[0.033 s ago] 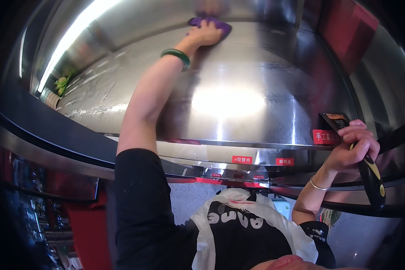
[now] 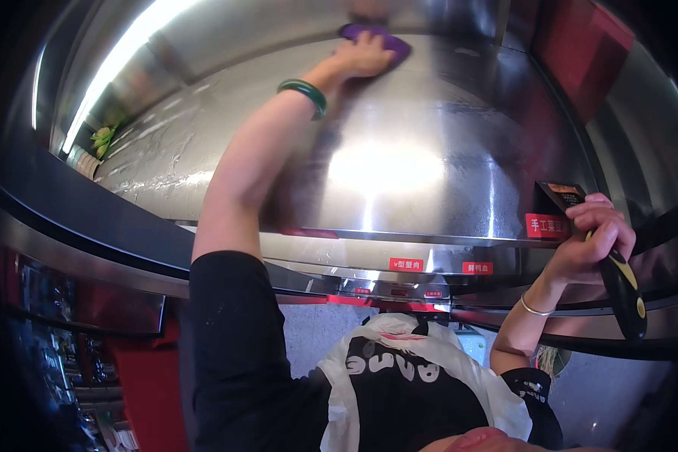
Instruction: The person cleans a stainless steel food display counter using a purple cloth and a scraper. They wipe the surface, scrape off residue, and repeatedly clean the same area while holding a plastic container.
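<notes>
At the far side of a wet, shiny steel surface (image 2: 467,143), my left hand (image 2: 364,57) presses a purple cloth (image 2: 401,53) down where the surface meets the back wall. Its fingers grip the cloth from above, and the left arm is stretched out with a green bangle (image 2: 306,93) at the wrist. Over on the right, my right hand (image 2: 597,239) is wrapped round a scraper (image 2: 627,301) with a black and yellow handle. The scraper's dark, flat head points up and away, close to a red label on the front edge.
Red labels (image 2: 406,264) run along the front ledge. A raised dark rim (image 2: 113,218) curves round the left side. Something green and leafy (image 2: 103,140) sits in the far left corner, and a red panel (image 2: 584,60) stands at the far right.
My left hand has slid the purple cloth a little to the right along the back edge. My right hand, still holding the scraper, has shifted only slightly.
</notes>
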Action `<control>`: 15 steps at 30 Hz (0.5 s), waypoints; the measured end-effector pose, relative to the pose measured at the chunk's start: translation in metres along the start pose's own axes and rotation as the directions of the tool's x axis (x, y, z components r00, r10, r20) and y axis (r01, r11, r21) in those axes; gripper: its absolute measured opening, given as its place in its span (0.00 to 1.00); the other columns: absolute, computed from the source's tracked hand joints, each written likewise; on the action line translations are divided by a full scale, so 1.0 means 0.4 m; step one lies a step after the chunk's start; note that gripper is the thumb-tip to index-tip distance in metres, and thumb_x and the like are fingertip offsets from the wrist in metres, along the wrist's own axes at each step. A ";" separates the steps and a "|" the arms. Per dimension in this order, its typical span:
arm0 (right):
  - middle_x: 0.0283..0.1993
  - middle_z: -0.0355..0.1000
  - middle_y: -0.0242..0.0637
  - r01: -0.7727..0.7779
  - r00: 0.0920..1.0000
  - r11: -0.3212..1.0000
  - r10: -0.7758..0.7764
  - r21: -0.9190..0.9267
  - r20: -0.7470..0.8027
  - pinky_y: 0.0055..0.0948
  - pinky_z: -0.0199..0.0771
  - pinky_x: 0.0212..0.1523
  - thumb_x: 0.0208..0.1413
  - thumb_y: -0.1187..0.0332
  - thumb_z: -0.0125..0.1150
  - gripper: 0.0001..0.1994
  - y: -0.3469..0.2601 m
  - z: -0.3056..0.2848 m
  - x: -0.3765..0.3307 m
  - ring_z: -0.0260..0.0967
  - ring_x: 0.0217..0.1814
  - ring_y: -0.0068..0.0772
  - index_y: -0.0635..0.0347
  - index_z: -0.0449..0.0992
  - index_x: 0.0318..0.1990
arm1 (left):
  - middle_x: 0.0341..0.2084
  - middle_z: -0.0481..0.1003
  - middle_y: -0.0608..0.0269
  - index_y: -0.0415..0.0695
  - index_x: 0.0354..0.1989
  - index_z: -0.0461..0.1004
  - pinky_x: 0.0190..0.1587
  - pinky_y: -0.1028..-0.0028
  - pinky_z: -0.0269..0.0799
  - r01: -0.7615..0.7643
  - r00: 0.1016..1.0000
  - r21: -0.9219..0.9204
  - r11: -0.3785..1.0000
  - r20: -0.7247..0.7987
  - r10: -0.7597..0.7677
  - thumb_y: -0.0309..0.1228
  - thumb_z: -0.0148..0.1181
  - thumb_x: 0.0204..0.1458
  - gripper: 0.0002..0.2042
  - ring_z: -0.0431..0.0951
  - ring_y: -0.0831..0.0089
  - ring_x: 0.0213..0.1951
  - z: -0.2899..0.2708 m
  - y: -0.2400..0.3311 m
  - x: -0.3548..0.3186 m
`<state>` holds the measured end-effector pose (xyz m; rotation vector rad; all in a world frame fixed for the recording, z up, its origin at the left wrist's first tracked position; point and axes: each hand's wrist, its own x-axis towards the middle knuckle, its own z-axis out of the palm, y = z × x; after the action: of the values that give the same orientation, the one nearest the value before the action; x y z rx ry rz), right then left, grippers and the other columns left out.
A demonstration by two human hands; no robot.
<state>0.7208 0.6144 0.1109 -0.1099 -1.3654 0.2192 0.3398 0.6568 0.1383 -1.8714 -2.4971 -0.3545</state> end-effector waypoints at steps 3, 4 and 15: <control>0.21 0.68 0.37 -0.125 0.983 0.989 0.135 -0.085 0.126 0.33 0.73 0.40 0.58 0.73 0.51 0.06 -0.016 0.013 0.008 0.69 0.25 0.29 0.66 0.68 0.31 | 0.69 0.45 0.49 0.45 0.68 0.50 0.68 0.57 0.46 -0.582 0.813 -0.011 0.813 -0.013 0.582 0.51 0.35 0.62 0.30 0.47 0.49 0.68 0.094 0.173 -0.057; 0.24 0.71 0.38 -0.193 0.961 0.971 0.216 -0.137 0.171 0.33 0.73 0.42 0.58 0.74 0.53 0.05 -0.020 0.014 0.014 0.71 0.29 0.29 0.67 0.70 0.32 | 0.69 0.45 0.49 0.44 0.68 0.50 0.69 0.58 0.46 -0.668 0.743 -0.001 0.744 0.032 0.668 0.51 0.34 0.63 0.30 0.46 0.52 0.69 0.106 0.198 -0.077; 0.33 0.75 0.35 -0.552 0.385 0.801 0.493 -0.233 0.780 0.28 0.69 0.46 0.58 0.66 0.52 0.10 0.164 0.331 0.167 0.73 0.40 0.28 0.62 0.77 0.34 | 0.57 0.68 0.49 0.43 0.55 0.71 0.60 0.57 0.61 0.280 0.956 0.382 0.881 -0.029 -0.291 0.43 0.35 0.58 0.25 0.67 0.53 0.59 -0.084 -0.452 -0.134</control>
<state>0.5977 0.6864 0.1884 -0.4425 -2.2461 0.9692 0.1794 0.5523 0.1313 -1.3758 -2.6214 0.1603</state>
